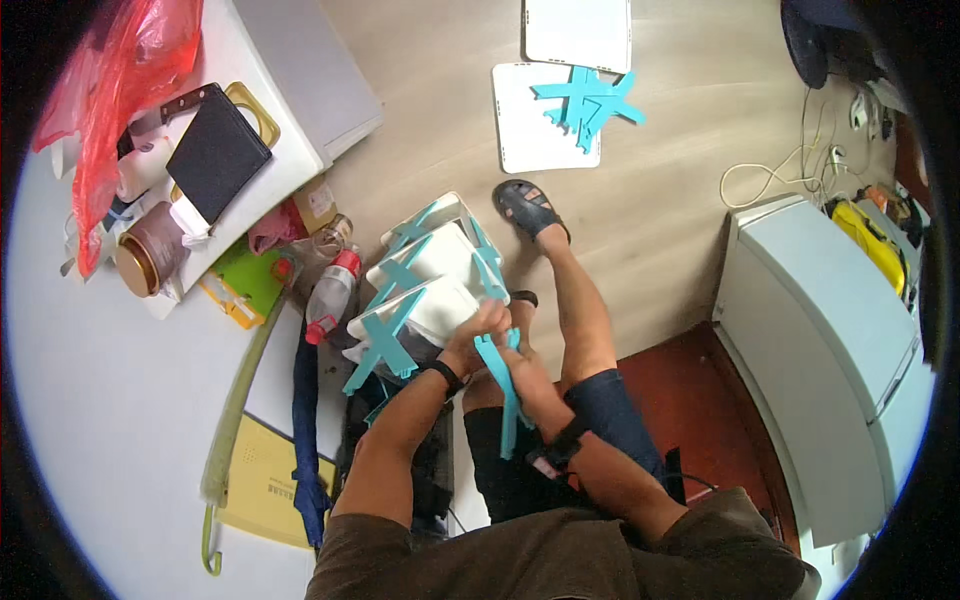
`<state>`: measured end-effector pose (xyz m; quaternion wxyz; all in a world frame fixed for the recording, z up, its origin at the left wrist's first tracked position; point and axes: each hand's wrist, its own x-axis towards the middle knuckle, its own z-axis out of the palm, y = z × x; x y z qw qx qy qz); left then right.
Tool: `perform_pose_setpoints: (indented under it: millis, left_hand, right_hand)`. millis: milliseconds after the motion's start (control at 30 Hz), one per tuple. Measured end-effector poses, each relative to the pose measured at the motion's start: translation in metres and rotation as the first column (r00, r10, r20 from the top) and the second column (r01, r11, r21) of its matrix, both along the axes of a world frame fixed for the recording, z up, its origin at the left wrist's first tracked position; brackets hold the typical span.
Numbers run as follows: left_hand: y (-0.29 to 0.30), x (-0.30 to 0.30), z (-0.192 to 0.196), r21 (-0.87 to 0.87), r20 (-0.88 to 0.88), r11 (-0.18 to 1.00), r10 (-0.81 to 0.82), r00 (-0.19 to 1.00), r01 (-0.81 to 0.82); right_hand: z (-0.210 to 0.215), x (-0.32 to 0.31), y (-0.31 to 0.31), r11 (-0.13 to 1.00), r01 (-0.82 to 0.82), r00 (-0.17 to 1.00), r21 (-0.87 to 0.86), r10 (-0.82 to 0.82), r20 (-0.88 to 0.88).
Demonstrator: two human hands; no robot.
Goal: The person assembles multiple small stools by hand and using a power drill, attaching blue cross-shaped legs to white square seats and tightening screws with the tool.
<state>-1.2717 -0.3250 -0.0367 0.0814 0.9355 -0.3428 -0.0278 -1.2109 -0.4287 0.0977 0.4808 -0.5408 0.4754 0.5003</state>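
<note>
A teal plastic cross-shaped bracket [507, 420] is held in front of my lap. My right hand [538, 392] is closed around it, with part of the bracket hidden behind the fingers. My left hand [478, 338] is just left of the bracket's upper end, beside the rack's near white panel. Its fingers are curled in, and what they grip is hidden. The rack at my left has stacked white trays [432, 312], with teal crossed supports [385, 335] on their sides.
On the floor ahead lie two white panels [578, 32], the nearer one bearing several loose teal brackets [588, 105]. A white table [130, 370] at left holds a red bag [125, 90] and a jar [150, 250]. A plastic bottle [333, 297] stands by the rack; a pale cabinet [820, 350] stands right.
</note>
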Motion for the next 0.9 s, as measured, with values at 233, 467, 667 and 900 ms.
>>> perform_pose_setpoints:
  millis: [233,467,667,900]
  left_hand:
    - [0.000,0.016,0.047,0.033,-0.501,0.984,0.170,0.849,-0.177]
    - [0.001,0.024,0.061,0.019,-0.501,0.963,0.242,0.831,-0.269]
    - [0.004,0.019,0.097,-0.313,-0.652,0.674,0.360,0.667,-0.669]
    - [0.008,-0.043,0.200,-0.347,-0.789,-0.424,0.615,0.016,-0.837]
  right_hand:
    - [-0.075,0.115,-0.057,0.951,-0.241,0.832,-0.195,0.306,0.462]
    - [-0.207,0.206,-0.092,0.829,-0.390,0.605,-0.401,0.559,0.567]
    - [-0.273,0.237,-0.129,0.167,-0.633,0.143,-0.756,0.985,0.097]
    - [-0.113,0.141,-0.040,0.702,-0.702,0.414,-0.120,0.538,0.734]
